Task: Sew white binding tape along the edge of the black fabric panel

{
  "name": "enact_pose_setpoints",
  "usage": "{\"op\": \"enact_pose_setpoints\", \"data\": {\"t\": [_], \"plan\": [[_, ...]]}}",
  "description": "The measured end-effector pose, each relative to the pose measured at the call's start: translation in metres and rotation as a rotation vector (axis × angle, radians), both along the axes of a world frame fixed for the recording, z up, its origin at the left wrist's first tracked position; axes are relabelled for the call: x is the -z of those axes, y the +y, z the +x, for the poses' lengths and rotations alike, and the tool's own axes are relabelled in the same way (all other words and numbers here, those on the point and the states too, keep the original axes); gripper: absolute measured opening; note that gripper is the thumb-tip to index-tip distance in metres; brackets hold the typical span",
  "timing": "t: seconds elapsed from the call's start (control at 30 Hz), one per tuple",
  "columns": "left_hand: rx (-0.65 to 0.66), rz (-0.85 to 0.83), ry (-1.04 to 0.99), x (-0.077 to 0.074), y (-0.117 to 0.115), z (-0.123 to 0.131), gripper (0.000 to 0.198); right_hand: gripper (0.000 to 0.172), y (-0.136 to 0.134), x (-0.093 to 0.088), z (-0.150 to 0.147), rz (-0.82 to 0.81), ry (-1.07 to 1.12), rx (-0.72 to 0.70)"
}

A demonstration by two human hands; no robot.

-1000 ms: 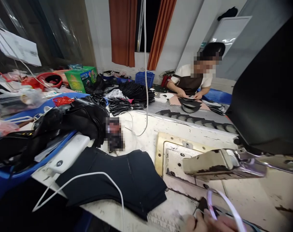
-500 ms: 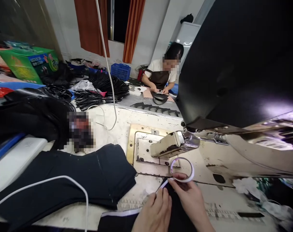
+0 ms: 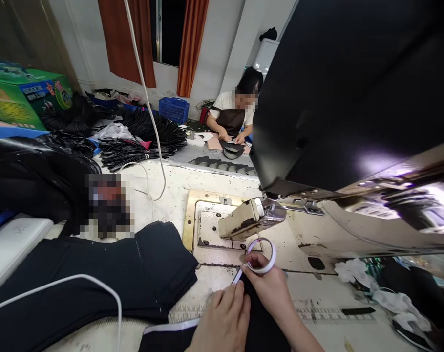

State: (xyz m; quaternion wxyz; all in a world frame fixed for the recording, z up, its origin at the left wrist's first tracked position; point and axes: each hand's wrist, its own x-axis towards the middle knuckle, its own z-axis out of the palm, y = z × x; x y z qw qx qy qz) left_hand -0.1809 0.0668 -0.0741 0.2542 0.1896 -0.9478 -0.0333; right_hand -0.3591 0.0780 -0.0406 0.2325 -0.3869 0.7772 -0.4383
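Right hand: my right hand pinches a small white roll of tape, fingers curled round its lower rim, the roll standing upright just in front of the sewing machine's arm.

Left hand: my left hand lies flat, fingers together, pressing down on the dark fabric piece at the near edge of the table; it grips nothing, it only holds things down.

Tape strip: a white strip runs from the roll, under my left fingertips, and along the fabric's edge towards the left.

Fabric: it sits on the table between my two wrists; its far corner is under my right hand.

Poor view: whether the strip is already stuck along its whole run I cannot tell, since my left hand covers the middle of it.

Risk, drift: if I pull the roll off line, the strip will likely wander off the fabric's edge.

Risk, wrinkle: if my left palm lifts, the cloth may bunch and the tape crease.

Risk, snag: the hanging white cable and the black cloth stack lie near my left.

Elsewhere: another person works at the far table.
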Motion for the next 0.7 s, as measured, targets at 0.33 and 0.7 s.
{"op": "enact_pose_setpoints", "data": {"t": [0.33, 0.7], "plan": [[-0.222, 1.222, 0.42, -0.06, -0.026, -0.031, 0.024, 0.036, 0.025, -0.045, 0.018, -0.21, -0.156, -0.004], [-0.156, 1.496, 0.594, -0.078, -0.013, -0.046, 0.017, 0.012, 0.052, -0.045, 0.025, -0.55, 0.254, -0.066]]}}
